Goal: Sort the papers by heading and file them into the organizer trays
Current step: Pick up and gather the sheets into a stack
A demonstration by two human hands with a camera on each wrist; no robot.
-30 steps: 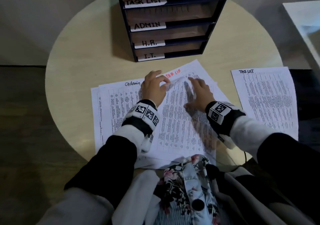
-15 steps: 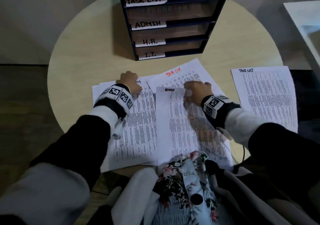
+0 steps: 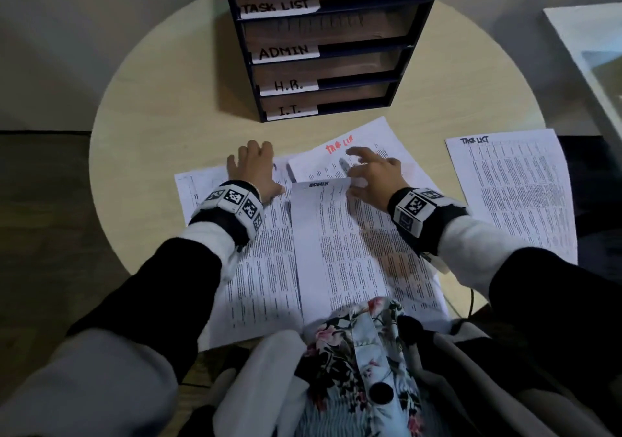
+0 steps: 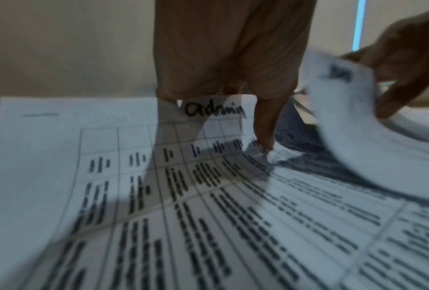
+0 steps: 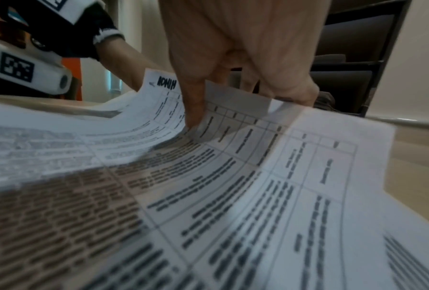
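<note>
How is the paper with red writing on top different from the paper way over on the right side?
The red-headed paper has its heading in red; the right-side paper has a black one. The red-headed paper lies tilted, partly under another sheet and the right hand; the right-side paper lies alone, untouched and uncovered. Both are white printed sheets resting on the round table.
</note>
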